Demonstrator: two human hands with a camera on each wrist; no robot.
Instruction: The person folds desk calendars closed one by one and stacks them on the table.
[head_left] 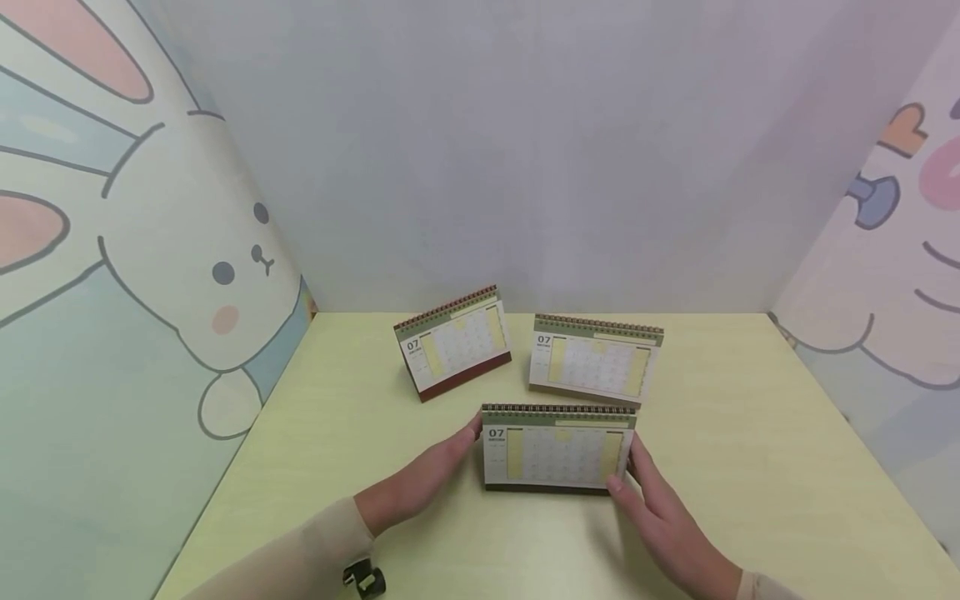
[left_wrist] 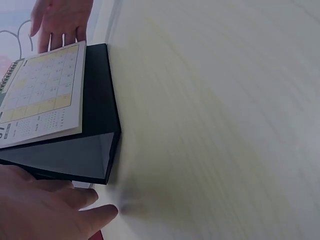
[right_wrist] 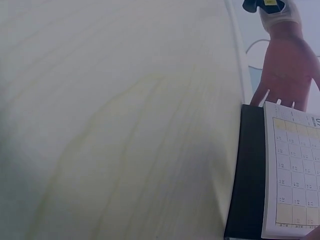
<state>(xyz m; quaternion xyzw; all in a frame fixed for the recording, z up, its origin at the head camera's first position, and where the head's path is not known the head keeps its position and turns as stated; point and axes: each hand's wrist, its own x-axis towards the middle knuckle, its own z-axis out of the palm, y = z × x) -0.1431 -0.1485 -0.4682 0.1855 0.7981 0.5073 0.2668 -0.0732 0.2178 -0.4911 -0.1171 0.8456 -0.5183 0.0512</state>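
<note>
A desk calendar (head_left: 558,454) with a black spiral, a dark base and a "07" page stands upright at the near side, its printed face toward me. At its left end is my left hand (head_left: 427,479), fingers extended along that side with the tips hidden behind the edge. My right hand (head_left: 667,525) lies along the right end; its thumb overlaps the lower right corner of the page. In the left wrist view, the fingers of the right hand (left_wrist: 64,20) look straight, and the open end of the calendar's folded stand (left_wrist: 65,155) shows.
Behind stand two similar calendars: one with a red base (head_left: 457,346), angled at the left, and one with a brown spiral (head_left: 596,362) at the right. All rest on a pale yellow table (head_left: 360,383). A plain wall (head_left: 525,167) rises at the back, with cartoon-printed side panels.
</note>
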